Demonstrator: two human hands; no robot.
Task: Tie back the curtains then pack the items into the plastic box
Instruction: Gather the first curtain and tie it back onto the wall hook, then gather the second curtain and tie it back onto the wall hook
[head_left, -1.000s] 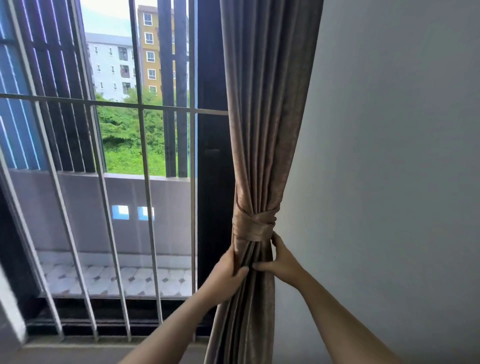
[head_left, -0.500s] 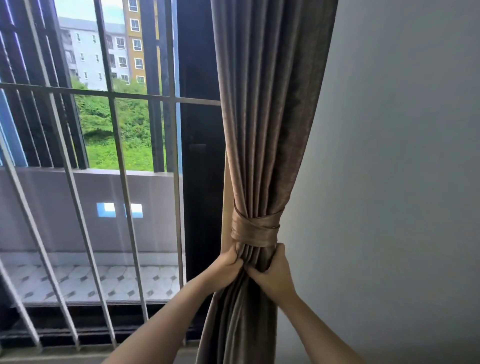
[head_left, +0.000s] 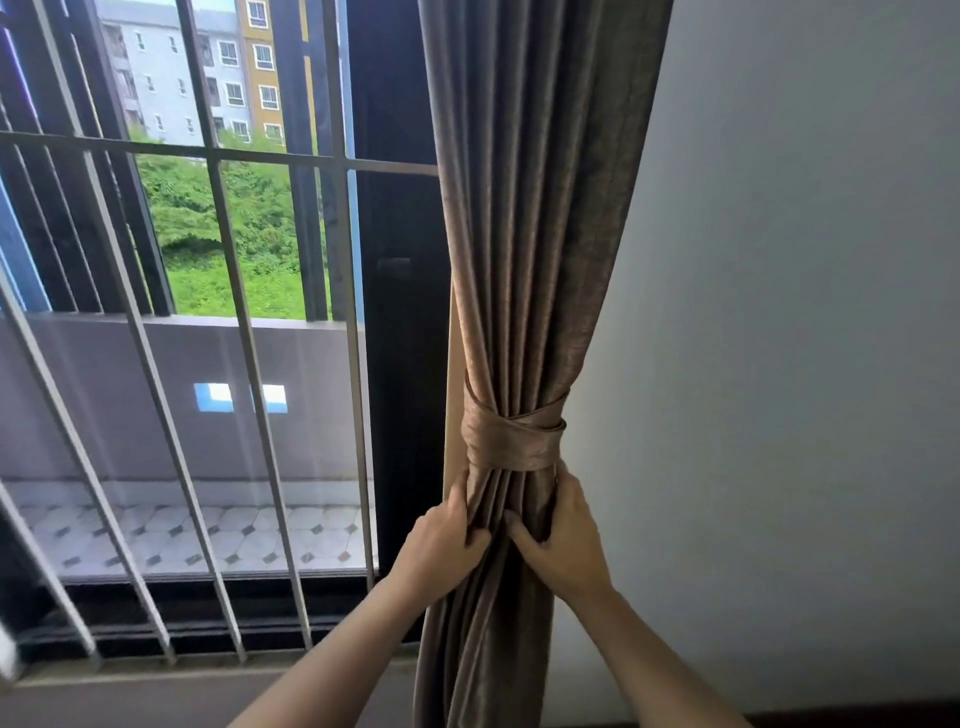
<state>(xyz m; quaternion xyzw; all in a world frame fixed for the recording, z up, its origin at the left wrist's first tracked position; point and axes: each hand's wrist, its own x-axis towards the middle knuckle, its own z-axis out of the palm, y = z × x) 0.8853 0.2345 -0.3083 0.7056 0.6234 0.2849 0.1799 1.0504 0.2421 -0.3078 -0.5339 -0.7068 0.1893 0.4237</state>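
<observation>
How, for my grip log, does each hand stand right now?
Left hand: grips the curtain just under the tie.
Right hand: grips the curtain too, just under the tie.

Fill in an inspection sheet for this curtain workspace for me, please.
Surface: no table seen; only a window ledge at the bottom.
Job's things: curtain gathered, tie-back wrapped around it; plastic box not in view.
Clutter: nothing seen.
Grips: left grip and right grip each pinch curtain folds just below the tie-back.
Cables: nothing seen.
Surroundings: barred window to the left, plain wall to the right, tiled balcony outside.
</observation>
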